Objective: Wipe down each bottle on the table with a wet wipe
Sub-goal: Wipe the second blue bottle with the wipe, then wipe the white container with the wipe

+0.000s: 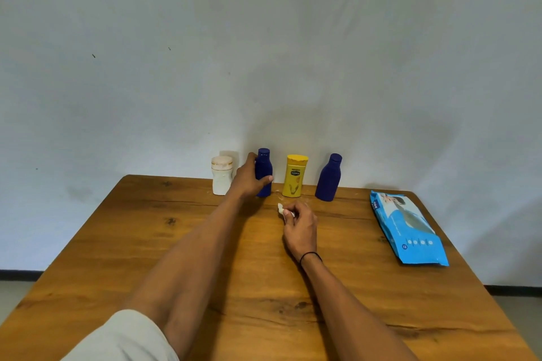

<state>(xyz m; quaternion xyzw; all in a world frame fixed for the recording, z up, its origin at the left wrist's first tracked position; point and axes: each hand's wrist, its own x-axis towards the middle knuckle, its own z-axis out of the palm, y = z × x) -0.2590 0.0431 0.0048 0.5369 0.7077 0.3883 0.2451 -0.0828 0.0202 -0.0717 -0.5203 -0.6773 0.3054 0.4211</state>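
Several bottles stand in a row at the table's far edge against the wall. From the left they are a white bottle [221, 176], a dark blue bottle [264, 168], a yellow bottle [294, 176] and a second dark blue bottle [330, 178]. My left hand [248, 177] grips the first blue bottle, thumb across its front, while it stands upright on the table. My right hand [300, 227] hovers just in front of the yellow bottle and pinches a crumpled white wet wipe [282, 209].
A blue pack of wet wipes [409, 228] lies flat near the right edge of the wooden table [176, 258]. A pale wall rises directly behind the bottles. Floor shows beyond both sides of the table.
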